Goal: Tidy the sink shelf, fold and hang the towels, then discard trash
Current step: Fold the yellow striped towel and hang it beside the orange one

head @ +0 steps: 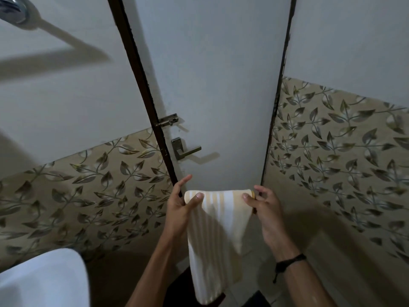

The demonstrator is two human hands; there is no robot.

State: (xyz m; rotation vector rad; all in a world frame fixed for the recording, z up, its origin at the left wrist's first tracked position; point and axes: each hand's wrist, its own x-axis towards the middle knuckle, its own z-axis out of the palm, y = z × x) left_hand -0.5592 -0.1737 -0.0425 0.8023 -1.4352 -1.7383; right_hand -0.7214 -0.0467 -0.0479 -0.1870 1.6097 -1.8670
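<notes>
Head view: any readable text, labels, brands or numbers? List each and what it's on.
None readable. The striped towel shows only stripes, with no tag in view. The door handle, the slide bolt and the sink carry no visible marking. The wall tiles bear a leaf pattern only.

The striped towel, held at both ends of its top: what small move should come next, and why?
Probably lift the striped towel up and left toward the rail. The left hand and right hand pinch its folded top edge, it hangs straight, and the rail's visible part looks bare.
</notes>
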